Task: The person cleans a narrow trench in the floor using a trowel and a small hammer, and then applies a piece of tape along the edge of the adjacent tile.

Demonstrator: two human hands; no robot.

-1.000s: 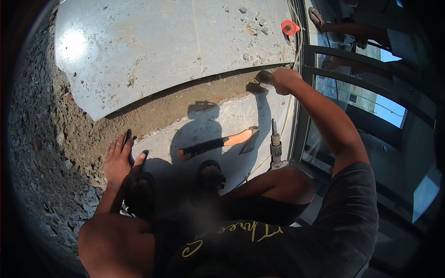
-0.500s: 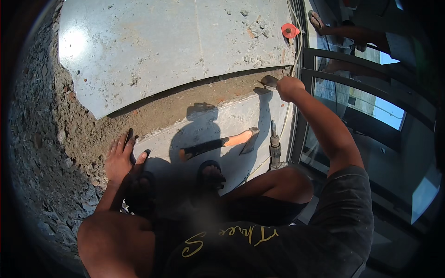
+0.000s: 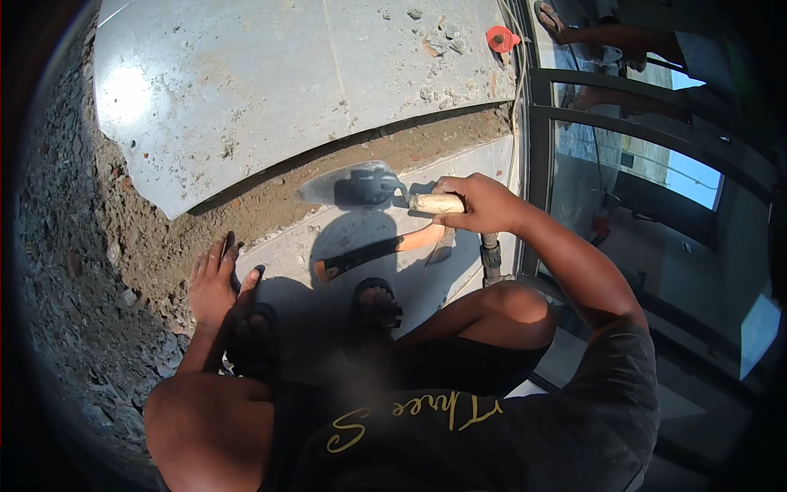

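Observation:
In my right hand (image 3: 485, 203) is a trowel (image 3: 344, 185), gripped by its pale wooden handle. Its pointed metal blade aims left, over the strip of bare sandy dirt (image 3: 270, 190) and the edge of the near slab. My left hand (image 3: 215, 287) rests with fingers stretched out where the dirt meets the left end of the near grey slab (image 3: 283, 246). Below the trowel, a hatchet (image 3: 369, 256) with a black and orange handle lies on that slab. My right hand partly covers the hatchet's head end.
Beyond the dirt strip lies a large grey slab (image 3: 246, 74) with rubble bits and a red round object (image 3: 500, 38). A dark tool (image 3: 490, 261) stands beside my right knee. Glass door frames (image 3: 623, 119) line the right, reflecting a person. Loose gravel (image 3: 61, 246) covers the left.
My right hand has come left and nearer from the dirt strip's far right end, bringing the trowel's blade into fuller view. My left hand stays in place.

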